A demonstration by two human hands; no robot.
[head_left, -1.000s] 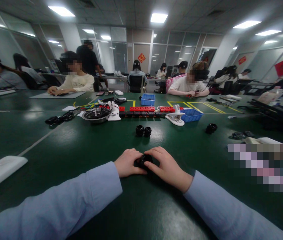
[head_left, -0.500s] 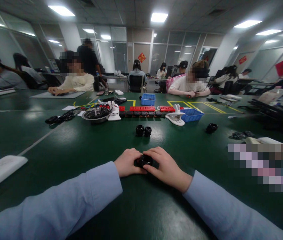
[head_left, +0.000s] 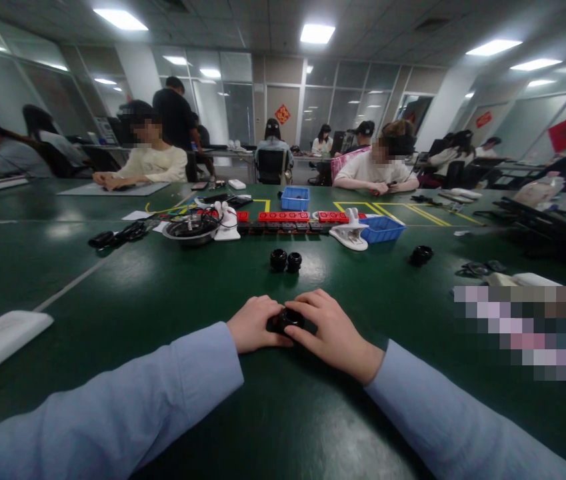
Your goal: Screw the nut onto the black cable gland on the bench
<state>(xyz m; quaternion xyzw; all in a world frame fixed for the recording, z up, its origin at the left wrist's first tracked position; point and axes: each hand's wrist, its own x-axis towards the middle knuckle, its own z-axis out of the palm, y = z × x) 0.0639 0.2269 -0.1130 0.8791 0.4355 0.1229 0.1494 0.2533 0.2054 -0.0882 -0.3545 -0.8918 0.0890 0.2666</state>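
Between my two hands is a glossy black plastic fitting (head_left: 292, 320), round with an open hole on top, close to the table surface. My left hand (head_left: 255, 325) grips its left side, thumb in front and fingers behind. Around its right side curl the thumb and fingers of my right hand (head_left: 335, 333). The fingers cover much of its wall and its lower part. Farther off, two more black round fittings, a larger one (head_left: 278, 260) and a smaller one (head_left: 294, 262), stand side by side. Another black fitting (head_left: 421, 255) lies to the right.
Across the green table (head_left: 187, 280) runs a row of red power strips (head_left: 283, 217), with a white clip stand (head_left: 350, 233), a blue bin (head_left: 383, 229) and a metal bowl (head_left: 190, 230). A second blue bin (head_left: 295, 197) sits behind. A white object (head_left: 5, 343) lies left. People sit opposite.
My right hand's fingers have shifted very slightly on the black fitting. Both hands stay around it, and the view has drifted a little.
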